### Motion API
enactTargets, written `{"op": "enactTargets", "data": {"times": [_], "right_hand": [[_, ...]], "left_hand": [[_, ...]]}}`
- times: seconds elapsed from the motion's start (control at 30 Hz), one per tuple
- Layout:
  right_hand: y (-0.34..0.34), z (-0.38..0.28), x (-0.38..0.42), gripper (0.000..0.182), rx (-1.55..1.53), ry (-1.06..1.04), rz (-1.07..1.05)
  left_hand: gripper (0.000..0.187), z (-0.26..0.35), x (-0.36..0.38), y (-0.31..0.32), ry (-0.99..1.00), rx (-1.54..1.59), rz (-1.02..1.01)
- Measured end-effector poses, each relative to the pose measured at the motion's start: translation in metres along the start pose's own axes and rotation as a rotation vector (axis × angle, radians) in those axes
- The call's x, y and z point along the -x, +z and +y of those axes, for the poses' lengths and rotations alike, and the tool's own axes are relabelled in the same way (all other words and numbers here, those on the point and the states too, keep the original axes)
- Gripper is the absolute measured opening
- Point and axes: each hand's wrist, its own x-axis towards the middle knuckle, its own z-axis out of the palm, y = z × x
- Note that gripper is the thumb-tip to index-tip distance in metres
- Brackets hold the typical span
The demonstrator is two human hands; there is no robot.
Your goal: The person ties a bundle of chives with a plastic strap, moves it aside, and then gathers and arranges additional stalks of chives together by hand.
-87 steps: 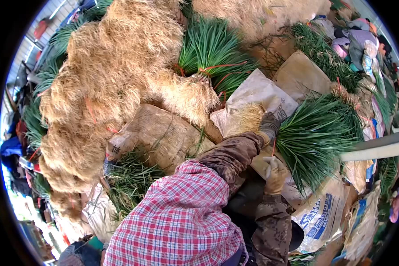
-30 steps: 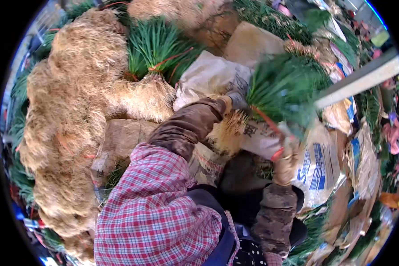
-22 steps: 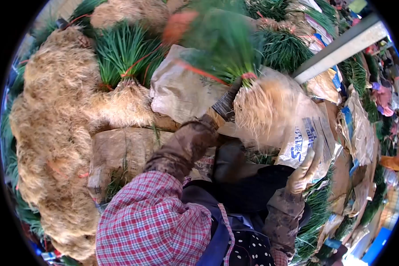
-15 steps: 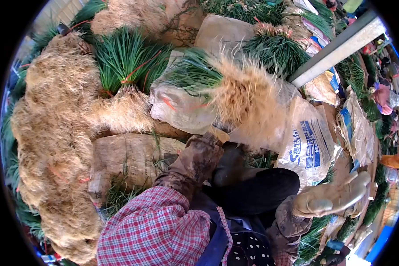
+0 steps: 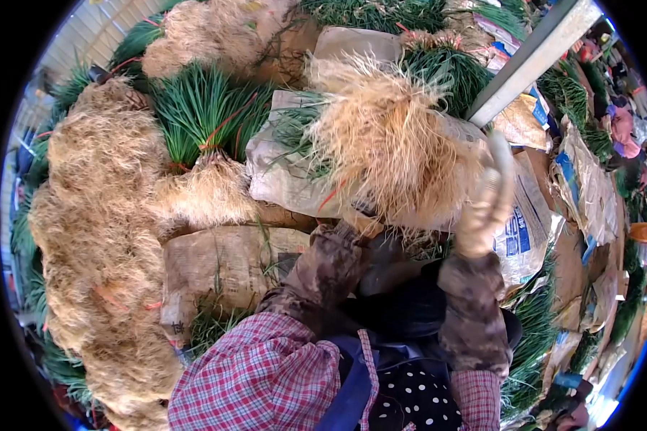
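A large bundle of green onions (image 5: 395,136) is in front of me, its shaggy, straw-coloured roots turned toward me. Green leaves show at its left, and an orange tie hangs near its lower edge. My left hand (image 5: 363,223), in a tan glove, grips the bundle from below; its fingers are mostly hidden under the roots. My right hand (image 5: 485,215), gloved too and slightly blurred, is raised at the bundle's right side. Its fingers are stretched out flat with nothing in them. Beneath the bundle lies a pale woven sack (image 5: 284,176).
Long piles of rooted bundles (image 5: 108,237) line the left side. A tied green bundle (image 5: 208,118) stands beyond a flattened sack (image 5: 223,262). A metal post (image 5: 528,65) slants across the upper right. A printed white sack (image 5: 525,237) lies right. A person in pink (image 5: 623,133) is farther off.
My right hand has swung left and up from the far right to the bundle's side. The bundle's roots have turned up and toward me, covering more of its leaves.
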Motion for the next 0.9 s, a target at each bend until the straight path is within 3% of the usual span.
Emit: {"op": "enactTargets", "data": {"times": [0.03, 0.07, 0.1, 0.17, 0.2, 0.27, 0.33, 0.4, 0.47, 0.53, 0.6, 0.63, 0.7, 0.83, 0.87, 0.9], "right_hand": [[-0.024, -0.008, 0.005, 0.035, 0.016, 0.044, 0.044], [-0.046, -0.016, 0.011, 0.032, 0.265, 0.144, -0.056], [-0.056, -0.018, 0.020, 0.029, 0.257, 0.143, -0.120], [-0.055, -0.006, 0.044, 0.025, 0.414, 0.086, -0.191], [-0.051, -0.009, 0.044, 0.025, 0.501, -0.038, -0.262], [-0.029, -0.013, 0.047, 0.012, 0.619, 0.076, -0.347], [-0.046, 0.042, 0.062, 0.011, 0.551, 0.025, -0.654], [-0.037, 0.043, 0.066, 0.012, 0.452, 0.047, -0.725], [0.003, -0.025, 0.060, 0.013, 0.311, 0.119, -0.578], [-0.008, -0.072, 0.055, 0.027, 0.156, 0.088, -0.877], [-0.017, -0.089, 0.036, 0.036, 0.068, -0.049, -0.781], [-0.020, -0.097, 0.036, 0.039, 0.193, -0.037, -0.589], [-0.009, -0.088, 0.033, 0.044, 0.442, -0.085, -0.486], [0.009, -0.018, 0.039, 0.056, 1.160, -0.366, -0.726], [0.014, -0.006, 0.041, 0.052, 0.948, -0.362, -0.647], [0.013, -0.003, 0.046, 0.051, 0.942, -0.366, -0.669]], "left_hand": [[0.044, 0.001, -0.006, -0.001, 0.009, -0.008, -0.002], [0.044, 0.002, -0.009, -0.001, 0.008, -0.013, -0.007], [0.044, 0.002, -0.014, -0.002, 0.007, -0.014, -0.011], [0.043, 0.001, -0.020, -0.002, 0.002, -0.012, -0.018], [0.043, 0.000, -0.023, -0.002, 0.002, -0.011, -0.020], [0.043, -0.003, -0.023, -0.002, -0.002, -0.004, -0.017], [0.043, -0.004, -0.022, 0.000, -0.001, -0.001, -0.018], [0.043, -0.007, -0.019, 0.003, 0.000, 0.009, -0.020], [0.043, -0.004, -0.015, 0.007, 0.016, 0.011, -0.026], [0.042, -0.009, -0.010, 0.009, 0.027, 0.043, -0.025], [0.042, -0.017, -0.007, 0.011, 0.028, 0.068, -0.028], [0.042, -0.017, -0.002, 0.014, 0.039, 0.077, -0.033], [0.042, -0.022, 0.012, 0.018, 0.041, 0.109, -0.030], [0.042, -0.038, 0.042, 0.031, 0.044, 0.172, -0.025], [0.041, -0.039, 0.044, 0.033, 0.051, 0.176, -0.033], [0.041, -0.039, 0.047, 0.034, 0.055, 0.183, -0.035]]}}
